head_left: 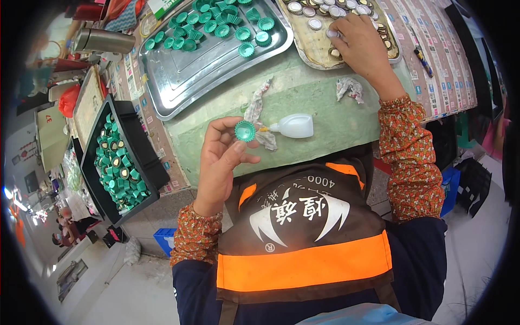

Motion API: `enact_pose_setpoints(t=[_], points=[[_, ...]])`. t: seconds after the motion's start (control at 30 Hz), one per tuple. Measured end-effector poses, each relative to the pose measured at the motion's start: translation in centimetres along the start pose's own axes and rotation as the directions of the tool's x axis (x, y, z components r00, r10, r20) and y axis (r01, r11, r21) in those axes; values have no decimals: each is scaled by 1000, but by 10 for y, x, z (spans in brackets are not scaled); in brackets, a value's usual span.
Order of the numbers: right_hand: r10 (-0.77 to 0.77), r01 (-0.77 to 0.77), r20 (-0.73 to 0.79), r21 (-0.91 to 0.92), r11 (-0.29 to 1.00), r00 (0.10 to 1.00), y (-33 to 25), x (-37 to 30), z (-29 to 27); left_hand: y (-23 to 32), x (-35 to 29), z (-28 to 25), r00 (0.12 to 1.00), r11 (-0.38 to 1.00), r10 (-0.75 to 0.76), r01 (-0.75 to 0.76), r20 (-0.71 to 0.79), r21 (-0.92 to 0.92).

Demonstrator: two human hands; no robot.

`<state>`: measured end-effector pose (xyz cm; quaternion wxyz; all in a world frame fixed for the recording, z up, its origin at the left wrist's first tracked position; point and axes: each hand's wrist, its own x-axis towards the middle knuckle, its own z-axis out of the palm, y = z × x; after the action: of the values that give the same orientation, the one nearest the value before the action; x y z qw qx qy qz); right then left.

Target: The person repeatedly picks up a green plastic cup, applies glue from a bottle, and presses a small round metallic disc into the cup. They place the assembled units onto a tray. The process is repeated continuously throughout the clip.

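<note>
My left hand (pixel 216 162) pinches a small green fluted cup (pixel 245 131), open side up, above the green-covered table. My right hand (pixel 362 47) reaches into the far right tray (pixel 319 60), fingertips closed on a small round white disc (pixel 332 33). Loose round discs (pixel 314 24), some white and some dark-edged, lie around those fingers. Just right of my left hand lies a white squeeze bottle (pixel 297 125) on its side, its nozzle pointing left. Crumpled tissue (pixel 259 103) rests beside the nozzle.
A metal tray (pixel 184 81) holds several green cups (pixel 222 30) at its far end. At left, a black bin (pixel 142 122) contains green cups, some with discs inside. Another crumpled tissue (pixel 349 90), a marker-like stick (pixel 423 62) and a steel flask (pixel 105 40) lie on the table.
</note>
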<state>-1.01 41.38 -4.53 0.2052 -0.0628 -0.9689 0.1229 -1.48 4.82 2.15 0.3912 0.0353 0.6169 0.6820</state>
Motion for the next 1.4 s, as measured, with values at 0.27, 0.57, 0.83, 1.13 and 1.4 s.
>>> enact_pose_setpoints(t=[0.27, 0.57, 0.83, 1.13, 1.4], points=[[295, -405, 299, 435, 804, 907, -38, -31, -52, -2, 0, 1, 999, 998, -33, 34, 29, -48], [61, -49, -50, 224, 973, 997, -26, -39, -36, -5, 3, 7, 996, 997, -54, 58, 70, -54], [55, -68, 86, 152, 986, 995, -31, -4, -2, -4, -2, 8, 998, 998, -42, 44, 56, -43], [-38, 22, 106, 147, 989, 994, -33, -3, -7, -7, -3, 5, 998, 997, -57, 59, 41, -56], [63, -60, 259, -17, 998, 964, -97, -89, -46, -13, -4, 0, 996, 993, -81, 84, 34, -88]])
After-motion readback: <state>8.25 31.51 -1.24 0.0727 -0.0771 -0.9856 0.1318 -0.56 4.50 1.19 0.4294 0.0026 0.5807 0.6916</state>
